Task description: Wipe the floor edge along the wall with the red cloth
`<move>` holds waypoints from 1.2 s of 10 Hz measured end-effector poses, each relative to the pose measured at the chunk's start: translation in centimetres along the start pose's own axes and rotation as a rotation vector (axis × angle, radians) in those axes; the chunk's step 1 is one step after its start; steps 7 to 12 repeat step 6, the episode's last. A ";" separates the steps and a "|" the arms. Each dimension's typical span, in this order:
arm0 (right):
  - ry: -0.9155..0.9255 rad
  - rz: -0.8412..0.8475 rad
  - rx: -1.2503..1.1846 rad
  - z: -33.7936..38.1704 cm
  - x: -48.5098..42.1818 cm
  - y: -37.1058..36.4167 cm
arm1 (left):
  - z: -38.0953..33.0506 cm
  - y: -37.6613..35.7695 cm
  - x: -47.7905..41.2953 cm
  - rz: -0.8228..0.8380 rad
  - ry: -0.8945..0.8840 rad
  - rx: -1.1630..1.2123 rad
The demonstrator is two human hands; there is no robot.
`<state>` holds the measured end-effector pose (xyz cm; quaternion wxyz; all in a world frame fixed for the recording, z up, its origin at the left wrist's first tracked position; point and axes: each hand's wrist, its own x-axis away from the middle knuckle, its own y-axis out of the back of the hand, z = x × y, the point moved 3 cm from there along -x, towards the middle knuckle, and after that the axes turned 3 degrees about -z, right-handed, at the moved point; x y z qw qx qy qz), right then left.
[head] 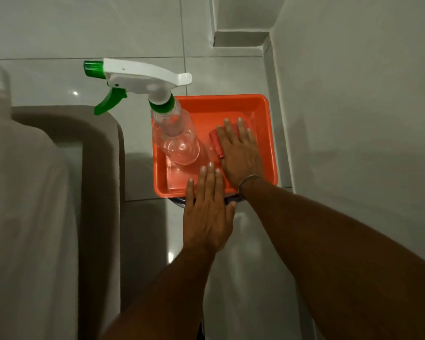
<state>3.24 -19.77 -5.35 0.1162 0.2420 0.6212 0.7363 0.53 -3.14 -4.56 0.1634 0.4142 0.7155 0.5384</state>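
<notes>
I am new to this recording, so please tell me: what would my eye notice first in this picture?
The bright orange tray by the wall stands out against the pale floor tiles. A clear spray bottle with a green and white trigger head stands in its left part. The right hand lies flat on the red cloth inside it; the left hand hovers at its near edge.

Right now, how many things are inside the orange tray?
2. The clear spray bottle stands in the left part of the orange tray. The red cloth lies right of it, under the right hand. Something smaller may be hidden under that hand.
</notes>
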 end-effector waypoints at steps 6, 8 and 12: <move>-0.109 0.017 -0.167 -0.3 3.9 3.7 | -1.3 4.5 1.8 0.057 -0.047 -0.058; -0.109 0.017 -0.167 -0.3 3.9 3.7 | -1.3 4.5 1.8 0.057 -0.047 -0.058; -0.109 0.017 -0.167 -0.3 3.9 3.7 | -1.3 4.5 1.8 0.057 -0.047 -0.058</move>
